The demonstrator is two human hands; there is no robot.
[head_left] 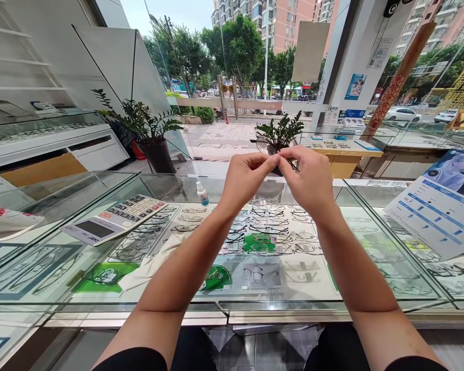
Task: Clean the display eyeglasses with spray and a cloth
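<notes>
My left hand (pixel 247 175) and my right hand (pixel 309 178) are raised above the glass counter, their fingertips pinched together and meeting in the middle. Between them is what looks like a thin-rimmed pair of eyeglasses (pixel 260 140), mostly hidden by the fingers and hard to separate from the potted plant behind. Below, several rows of eyeglasses (pixel 268 226) lie inside the display case. A small white spray bottle (pixel 202 194) stands on the glass left of my left hand. A pale cloth (pixel 154 262) lies beside my left forearm.
On the glass counter (pixel 232 305) a large calculator (pixel 116 219) lies at left and a printed blue-and-white sheet (pixel 441 201) stands at right. Beyond are two potted plants (pixel 157 154), another display table (pixel 340 147) and glass doors.
</notes>
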